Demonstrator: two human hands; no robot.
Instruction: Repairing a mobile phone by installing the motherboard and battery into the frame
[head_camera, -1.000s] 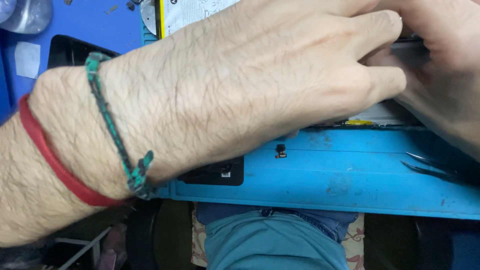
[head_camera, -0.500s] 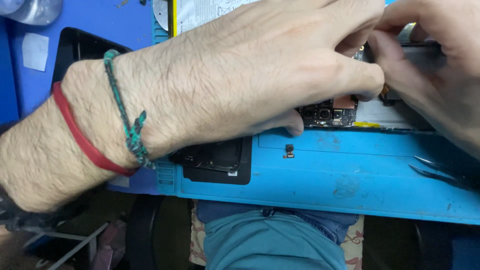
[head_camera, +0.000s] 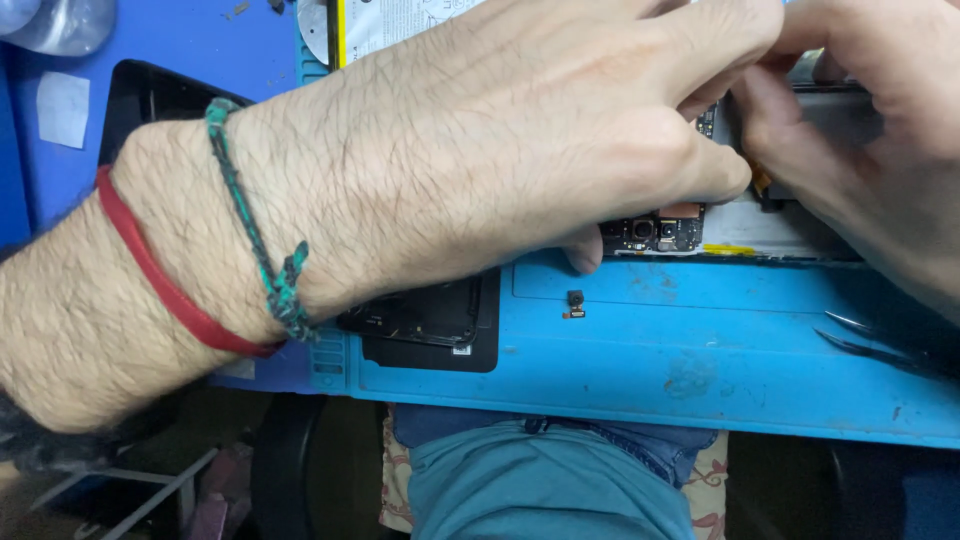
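A big left hand (head_camera: 480, 150) is seen across most of the view, with a red band (head_camera: 160, 275) and a green braided band (head_camera: 255, 235) worn on the wrist. The right hand (head_camera: 870, 150) is seen at the top right. Both hands are laid on an opened phone (head_camera: 690, 225), which is set flat on a blue mat (head_camera: 700, 350) on the table. The phone is found near the top right, at the far edge of the mat. Its dark board with a small round camera part is shown just under the left fingers (head_camera: 720, 170). The left grip is curled down and pressed on the phone, with the thumb tip touching the mat by the phone's edge. The right grip is pressed together on a small part at the phone's top, but what is pinched cannot be told, since it is hidden by the fingers. A tiny loose camera piece (head_camera: 574, 302) is left on the mat, just below the phone. A black cover (head_camera: 430, 325) is laid at the mat's left corner, partly hidden under the left wrist. Tweezers (head_camera: 885, 345) are laid on the mat at the right, well apart from the loose piece.
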